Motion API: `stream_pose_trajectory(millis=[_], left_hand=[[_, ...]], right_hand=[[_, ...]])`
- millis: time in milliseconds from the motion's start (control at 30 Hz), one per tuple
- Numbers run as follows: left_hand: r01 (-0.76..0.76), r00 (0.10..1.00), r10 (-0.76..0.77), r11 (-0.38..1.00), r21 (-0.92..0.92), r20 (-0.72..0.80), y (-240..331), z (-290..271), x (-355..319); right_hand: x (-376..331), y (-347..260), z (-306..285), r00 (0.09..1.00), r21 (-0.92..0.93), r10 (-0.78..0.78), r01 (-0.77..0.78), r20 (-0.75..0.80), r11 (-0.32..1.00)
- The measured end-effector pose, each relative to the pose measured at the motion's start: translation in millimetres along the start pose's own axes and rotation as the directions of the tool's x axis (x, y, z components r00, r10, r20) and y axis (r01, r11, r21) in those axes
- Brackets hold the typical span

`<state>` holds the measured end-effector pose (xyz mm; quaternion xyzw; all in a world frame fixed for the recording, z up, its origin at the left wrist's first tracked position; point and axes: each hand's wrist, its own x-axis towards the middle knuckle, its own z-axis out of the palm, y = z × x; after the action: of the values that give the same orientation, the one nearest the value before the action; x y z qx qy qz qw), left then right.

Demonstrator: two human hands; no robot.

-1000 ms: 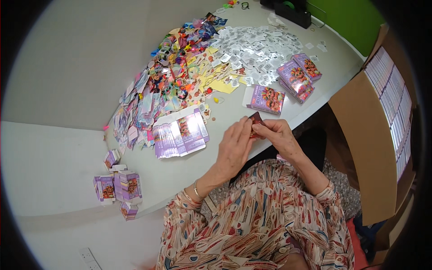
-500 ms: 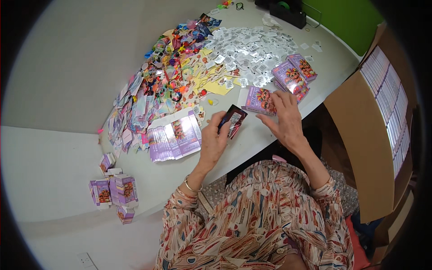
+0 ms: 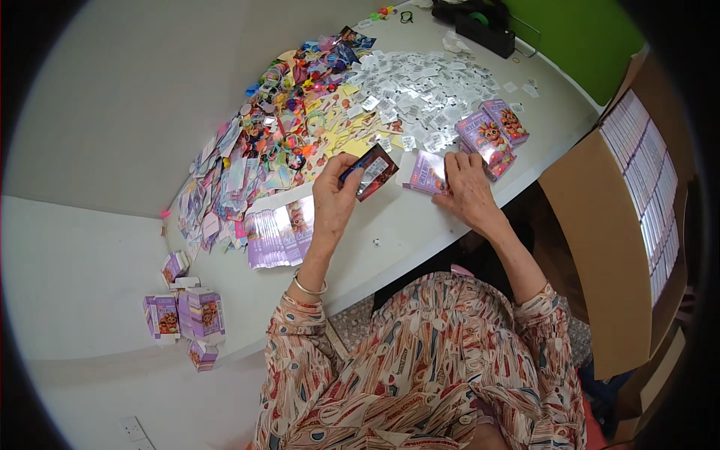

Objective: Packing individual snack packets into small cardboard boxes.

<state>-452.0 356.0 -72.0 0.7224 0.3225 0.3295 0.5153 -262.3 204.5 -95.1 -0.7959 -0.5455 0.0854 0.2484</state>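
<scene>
My left hand [image 3: 334, 201] pinches a small dark packet [image 3: 377, 172] with a white label on its face, held above the table. My right hand [image 3: 472, 193] grips the right end of a small purple carton [image 3: 426, 169] lying on the table, its fingers over the top and its thumb at the near side. At the carton's left end a pale flap stands out. Just beyond my right hand lie several filled-looking purple cartons [image 3: 486, 137]. Left of my left wrist is a fanned stack of flat purple cartons [image 3: 276, 234], partly hidden by the arm.
White label slips [image 3: 427, 86] lie heaped at the back, beside yellow cards [image 3: 349, 127], colourful trinkets [image 3: 281, 131] and pastel cards [image 3: 217, 195]. A black tape dispenser [image 3: 484, 34] stands far right. Open purple cartons [image 3: 199, 311] sit at lower left. A cardboard box [image 3: 592, 247] of packed cartons stands right.
My left hand has moved up and left with the packet, away from the carton. My right hand has shifted slightly and now closes on the carton, which lies a little lower.
</scene>
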Motion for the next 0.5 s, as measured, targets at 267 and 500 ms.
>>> stream_pose_trajectory(millis=[267, 500], left_hand=[[0.130, 0.984, -0.139, 0.988, 0.083, 0.112, -18.0, -19.6, -45.1], [0.053, 0.976, -0.054, 0.999, 0.010, 0.210, 13.2, 3.0, -49.1]], right_hand=[[-4.6, 5.9, -9.5, 0.974, 0.788, 0.013, -0.192, 0.227, 0.585], [-23.9, -23.8, -4.8, 0.833, 0.917, -0.394, -0.305, 0.388, 0.257]])
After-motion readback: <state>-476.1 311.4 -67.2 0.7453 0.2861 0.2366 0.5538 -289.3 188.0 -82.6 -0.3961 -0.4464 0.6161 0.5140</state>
